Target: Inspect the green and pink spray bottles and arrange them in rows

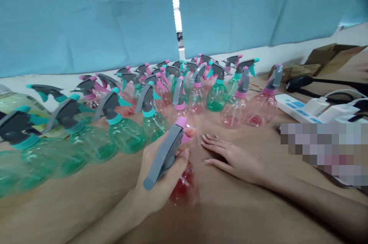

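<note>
One pink spray bottle (pixel 185 188) inside left grip (pixel 164 187), head (pixel 167 154) above.

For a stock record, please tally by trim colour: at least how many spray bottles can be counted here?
Pink-trimmed bottles: at least 8, including one held
Teal-trimmed bottles: at least 8
Total: at least 16; crowding hides the exact number

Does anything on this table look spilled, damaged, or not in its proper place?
Nothing really stands out. The clearly visible green spray bottles and pink spray bottles have their trigger heads on, and no spill shows on the tabletop. A pixelated patch at the right hides part of the scene.
</note>
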A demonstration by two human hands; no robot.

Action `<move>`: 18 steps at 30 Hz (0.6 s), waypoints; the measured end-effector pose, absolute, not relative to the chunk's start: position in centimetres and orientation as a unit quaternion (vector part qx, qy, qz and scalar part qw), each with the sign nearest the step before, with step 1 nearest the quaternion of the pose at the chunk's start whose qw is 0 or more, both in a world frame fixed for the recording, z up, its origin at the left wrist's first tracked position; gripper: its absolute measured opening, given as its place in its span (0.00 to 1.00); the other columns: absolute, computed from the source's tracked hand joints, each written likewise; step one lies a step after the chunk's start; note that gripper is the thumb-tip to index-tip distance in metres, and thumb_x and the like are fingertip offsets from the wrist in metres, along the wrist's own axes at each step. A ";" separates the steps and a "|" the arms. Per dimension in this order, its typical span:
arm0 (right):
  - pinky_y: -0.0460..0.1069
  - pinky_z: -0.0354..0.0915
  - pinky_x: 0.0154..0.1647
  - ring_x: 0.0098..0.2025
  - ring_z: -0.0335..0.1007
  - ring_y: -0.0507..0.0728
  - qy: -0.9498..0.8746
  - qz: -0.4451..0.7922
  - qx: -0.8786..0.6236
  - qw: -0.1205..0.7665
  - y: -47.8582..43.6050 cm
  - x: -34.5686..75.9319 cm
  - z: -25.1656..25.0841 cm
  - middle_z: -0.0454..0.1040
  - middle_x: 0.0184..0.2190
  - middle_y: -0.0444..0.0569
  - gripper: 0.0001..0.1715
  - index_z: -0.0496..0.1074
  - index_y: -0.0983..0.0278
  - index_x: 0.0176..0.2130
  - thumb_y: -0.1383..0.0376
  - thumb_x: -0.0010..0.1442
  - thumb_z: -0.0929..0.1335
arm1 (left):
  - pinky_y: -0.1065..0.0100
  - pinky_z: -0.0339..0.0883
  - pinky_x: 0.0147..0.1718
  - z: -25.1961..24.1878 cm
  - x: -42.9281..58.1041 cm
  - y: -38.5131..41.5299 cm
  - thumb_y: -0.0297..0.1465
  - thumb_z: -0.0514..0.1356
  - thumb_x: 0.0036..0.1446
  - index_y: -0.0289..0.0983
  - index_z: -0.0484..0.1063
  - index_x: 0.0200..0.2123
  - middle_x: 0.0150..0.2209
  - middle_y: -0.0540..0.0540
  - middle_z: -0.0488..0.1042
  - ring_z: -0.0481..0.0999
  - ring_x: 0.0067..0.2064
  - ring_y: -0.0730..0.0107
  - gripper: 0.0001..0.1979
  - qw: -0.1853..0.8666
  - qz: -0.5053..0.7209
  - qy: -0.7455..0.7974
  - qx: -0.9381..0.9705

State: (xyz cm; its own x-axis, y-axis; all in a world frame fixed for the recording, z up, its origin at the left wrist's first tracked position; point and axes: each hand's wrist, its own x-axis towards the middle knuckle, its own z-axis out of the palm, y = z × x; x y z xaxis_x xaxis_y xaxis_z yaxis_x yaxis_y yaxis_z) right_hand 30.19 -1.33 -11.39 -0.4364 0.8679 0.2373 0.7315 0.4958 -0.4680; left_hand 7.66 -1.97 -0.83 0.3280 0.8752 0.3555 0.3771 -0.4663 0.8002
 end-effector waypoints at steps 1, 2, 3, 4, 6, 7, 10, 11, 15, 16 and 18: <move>0.62 0.52 0.66 0.67 0.52 0.63 -0.834 0.150 -0.478 0.230 -1.3 30.2 -11.4 0.58 0.65 0.53 0.34 0.60 0.63 0.64 0.49 0.65 0.62 | 0.70 0.70 0.27 -0.9 7.6 -2.0 0.30 0.57 0.54 0.42 0.74 0.42 0.28 0.52 0.76 0.74 0.26 0.70 0.12 0.314 0.401 0.415 0.754; 0.62 0.52 0.66 0.67 0.52 0.63 -0.834 0.150 -0.478 0.232 -1.3 30.2 -11.5 0.58 0.65 0.53 0.34 0.60 0.63 0.64 0.49 0.65 0.63 | 0.70 0.70 0.28 -0.9 7.6 -2.0 0.30 0.58 0.54 0.42 0.74 0.42 0.29 0.52 0.76 0.75 0.27 0.70 0.11 0.320 0.400 0.412 0.753; 0.62 0.52 0.67 0.67 0.51 0.63 -0.834 0.150 -0.477 0.232 -1.3 30.3 -11.5 0.58 0.65 0.53 0.34 0.60 0.63 0.64 0.49 0.65 0.63 | 0.70 0.71 0.31 -0.9 7.7 -1.9 0.29 0.58 0.54 0.42 0.73 0.41 0.31 0.52 0.76 0.75 0.29 0.70 0.11 0.326 0.403 0.405 0.753; 0.62 0.52 0.67 0.67 0.51 0.63 -0.834 0.150 -0.478 0.232 -1.3 30.3 -11.5 0.58 0.65 0.53 0.34 0.61 0.63 0.64 0.49 0.65 0.63 | 0.70 0.71 0.32 -0.8 7.7 -1.9 0.28 0.58 0.54 0.41 0.73 0.41 0.32 0.52 0.76 0.76 0.30 0.70 0.11 0.330 0.406 0.397 0.754; 0.62 0.52 0.67 0.67 0.51 0.63 -0.834 0.151 -0.478 0.233 -1.3 30.3 -11.5 0.58 0.65 0.53 0.34 0.61 0.64 0.64 0.50 0.65 0.63 | 0.70 0.71 0.33 -0.8 7.7 -1.8 0.28 0.58 0.54 0.41 0.73 0.41 0.32 0.52 0.76 0.75 0.31 0.71 0.11 0.330 0.409 0.392 0.755; 0.62 0.52 0.66 0.67 0.51 0.63 -0.834 0.151 -0.478 0.233 -1.3 30.3 -11.5 0.58 0.65 0.53 0.34 0.61 0.63 0.64 0.50 0.65 0.63 | 0.71 0.70 0.33 -0.7 7.7 -1.8 0.28 0.58 0.54 0.41 0.73 0.41 0.32 0.52 0.76 0.75 0.31 0.71 0.11 0.328 0.408 0.394 0.755; 0.63 0.52 0.66 0.67 0.52 0.63 -0.833 0.151 -0.476 0.236 -1.3 30.3 -11.4 0.58 0.65 0.54 0.33 0.61 0.63 0.64 0.50 0.66 0.62 | 0.70 0.70 0.33 -0.7 7.7 -1.7 0.28 0.58 0.55 0.40 0.73 0.42 0.34 0.52 0.76 0.74 0.30 0.72 0.11 0.331 0.403 0.403 0.752; 0.63 0.52 0.66 0.67 0.52 0.63 -0.833 0.151 -0.476 0.237 -1.4 30.2 -11.4 0.58 0.65 0.54 0.33 0.61 0.63 0.64 0.50 0.66 0.62 | 0.70 0.70 0.33 -0.7 7.7 -1.8 0.27 0.58 0.55 0.41 0.72 0.43 0.34 0.52 0.76 0.73 0.30 0.72 0.11 0.333 0.401 0.403 0.752; 0.62 0.52 0.66 0.67 0.52 0.63 -0.835 0.151 -0.474 0.236 -1.4 30.2 -11.4 0.59 0.65 0.53 0.33 0.60 0.63 0.64 0.50 0.65 0.62 | 0.70 0.68 0.29 -0.9 7.6 -1.9 0.27 0.57 0.55 0.42 0.72 0.42 0.29 0.53 0.73 0.71 0.27 0.72 0.11 0.334 0.390 0.408 0.755; 0.62 0.52 0.66 0.67 0.52 0.63 -0.835 0.151 -0.473 0.238 -1.4 30.2 -11.5 0.59 0.65 0.53 0.33 0.60 0.62 0.64 0.50 0.65 0.62 | 0.69 0.68 0.29 -0.9 7.5 -1.9 0.27 0.57 0.56 0.42 0.72 0.42 0.29 0.53 0.73 0.72 0.27 0.72 0.11 0.334 0.393 0.408 0.753; 0.63 0.52 0.66 0.67 0.52 0.63 -0.833 0.152 -0.471 0.246 -1.4 30.2 -11.5 0.59 0.65 0.52 0.33 0.60 0.61 0.64 0.50 0.65 0.63 | 0.69 0.69 0.30 -1.1 7.4 -2.0 0.28 0.58 0.55 0.43 0.73 0.42 0.30 0.53 0.74 0.73 0.28 0.70 0.11 0.332 0.396 0.408 0.752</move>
State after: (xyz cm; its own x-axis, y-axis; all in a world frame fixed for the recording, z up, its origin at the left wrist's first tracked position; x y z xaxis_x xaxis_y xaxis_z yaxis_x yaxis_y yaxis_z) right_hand 30.25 -1.41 -11.53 -0.4348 0.8601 0.2670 0.7101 0.5097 -0.4857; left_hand 7.41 -1.96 -1.07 0.3532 0.8772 0.3253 0.3501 -0.4464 0.8235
